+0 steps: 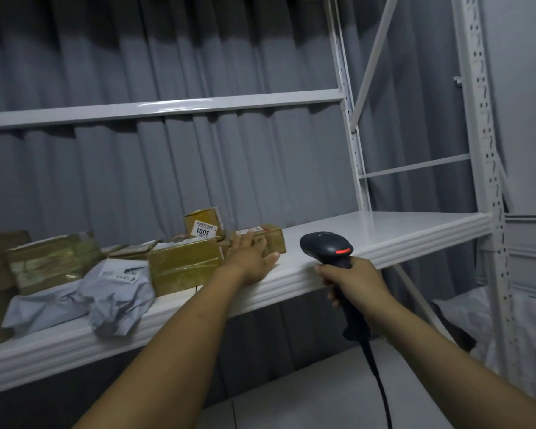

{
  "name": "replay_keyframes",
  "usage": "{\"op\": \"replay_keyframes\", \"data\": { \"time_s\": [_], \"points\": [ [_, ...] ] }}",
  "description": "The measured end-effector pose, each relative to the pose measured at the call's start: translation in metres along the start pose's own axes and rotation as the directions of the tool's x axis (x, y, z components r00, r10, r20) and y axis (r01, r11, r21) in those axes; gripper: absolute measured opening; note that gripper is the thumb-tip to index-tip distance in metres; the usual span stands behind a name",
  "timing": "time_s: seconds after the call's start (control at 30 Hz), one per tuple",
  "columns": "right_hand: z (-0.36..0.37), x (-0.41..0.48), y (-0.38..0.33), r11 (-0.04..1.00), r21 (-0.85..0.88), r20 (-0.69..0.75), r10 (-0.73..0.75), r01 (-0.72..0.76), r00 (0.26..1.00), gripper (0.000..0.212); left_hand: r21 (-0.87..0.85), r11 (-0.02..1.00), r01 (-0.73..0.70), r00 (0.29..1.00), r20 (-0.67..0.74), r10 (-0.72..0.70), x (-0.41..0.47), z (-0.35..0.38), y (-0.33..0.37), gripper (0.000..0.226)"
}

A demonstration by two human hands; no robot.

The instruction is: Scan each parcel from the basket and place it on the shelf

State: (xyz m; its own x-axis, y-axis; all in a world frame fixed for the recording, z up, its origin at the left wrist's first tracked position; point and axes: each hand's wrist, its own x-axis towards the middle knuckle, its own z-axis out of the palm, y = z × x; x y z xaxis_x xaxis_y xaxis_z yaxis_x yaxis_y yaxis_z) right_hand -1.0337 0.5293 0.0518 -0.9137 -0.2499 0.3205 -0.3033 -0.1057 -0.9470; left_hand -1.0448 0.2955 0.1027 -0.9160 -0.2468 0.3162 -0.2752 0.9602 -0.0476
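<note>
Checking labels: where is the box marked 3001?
In the head view, the 3001 box sits toward the back of the shelf, left of centre, just beyond the left hand.

The scene is dim and flat, with a cool blue-grey cast over the curtain (198, 168) and the white shelf (384, 230). Light falls from above and in front. A bright streak of glare lies on the upper shelf beam (180, 104), and the beam throws a dark band onto the curtain folds just beneath it. Glossy tape on the near brown parcel (183, 266) catches a yellowish sheen. The red strip on the barcode scanner (327, 246) glows. The label on the far small box (202, 226) reads sharply, while the right upright (483, 134) is smeared. Straight rails lean and bow toward the edges, and the lower right corner is soft.
</note>
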Motion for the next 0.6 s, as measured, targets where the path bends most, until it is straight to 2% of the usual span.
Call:
{"op": "replay_keyframes", "data": {
  "time_s": [0.13, 0.33, 0.43, 0.6],
  "points": [
    [0.002, -0.038, -0.007, 1.000, 0.021, 0.029, 0.016, -0.017, 0.999, 0.016, -0.137, 0.985, -0.103, 0.987, -0.140, 0.084, -0.054, -0.005, 0.003, 0.062],
    [0.021, -0.133, 0.023, 0.983, 0.100, 0.096, 0.146, -0.156, 0.985, 0.015, -0.164, 0.972, -0.165, 0.961, -0.247, 0.122, -0.177, 0.029, 0.002, 0.052],
    [0.030, -0.188, 0.060, 0.954, 0.082, 0.168, 0.272, -0.288, 0.948, 0.012, -0.277, 0.952, -0.129, 0.982, -0.167, 0.084, -0.246, 0.077, -0.008, 0.049],
    [0.048, -0.258, 0.131, 0.899, -0.055, 0.237, 0.435, -0.435, 0.869, 0.014, -0.347, 0.938, 0.021, 0.990, 0.140, 0.029, -0.351, 0.183, -0.026, 0.050]
  ]
}}
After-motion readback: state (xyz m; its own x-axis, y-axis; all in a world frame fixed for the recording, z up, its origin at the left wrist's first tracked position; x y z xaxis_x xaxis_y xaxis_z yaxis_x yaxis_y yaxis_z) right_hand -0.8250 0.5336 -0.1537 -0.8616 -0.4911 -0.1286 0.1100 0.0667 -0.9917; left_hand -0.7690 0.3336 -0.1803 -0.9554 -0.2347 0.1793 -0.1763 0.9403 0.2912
